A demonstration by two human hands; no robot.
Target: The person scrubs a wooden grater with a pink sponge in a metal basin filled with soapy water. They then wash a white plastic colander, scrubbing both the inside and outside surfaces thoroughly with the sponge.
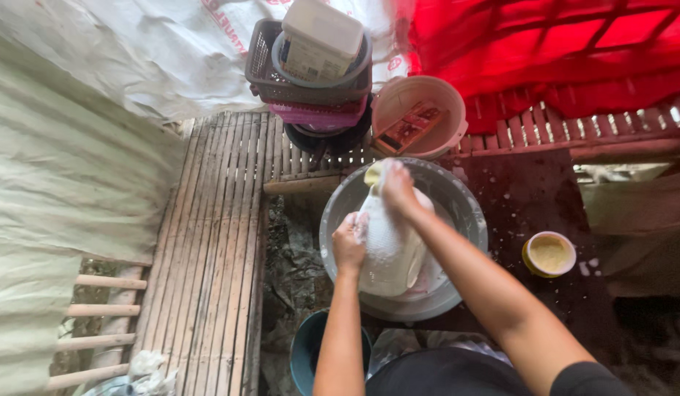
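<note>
Fingers: left hand (348,246) curled shut on the near-left edge of the white cloth (387,246); right hand (397,187) closed over the cloth's far end, pressing a yellowish lump (372,173), likely soap, against it.
Cloth: wet and bunched, lying lengthwise across the middle of the grey basin (468,213), its near end draped toward the basin's near rim.
Basin: sits on dark wet ground, just right of the slatted bamboo platform (208,249); a small yellow tub (549,254) stands apart to its right.
Far edge: stacked baskets (310,84) and a pale bucket (420,114) at the platform's far end.
Doing it well: I'd judge a firm left-hand anchor matters most, so the cloth stays taut while the right hand rubs along it; keep the work over the basin so runoff falls inside.
</note>
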